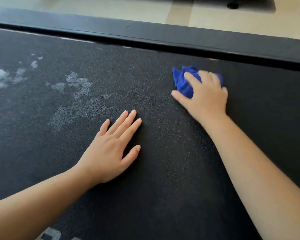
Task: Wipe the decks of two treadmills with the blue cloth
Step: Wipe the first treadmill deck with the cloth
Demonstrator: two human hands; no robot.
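Cloth (184,82) on deck (163,170), right of left hand (109,149).

The right grip (204,96), a bare hand, curls its fingers over a bunched blue cloth (183,82) on the dark textured treadmill deck (163,161), near the black side rail (163,38). The left grip (111,149) rests flat on the deck, fingers straight, apart from the cloth. Pale smeared patches (73,85) mark the deck farther left.

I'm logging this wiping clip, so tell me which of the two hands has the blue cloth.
The right hand: it grips the bunched blue cloth, while the left hand lies flat and empty.
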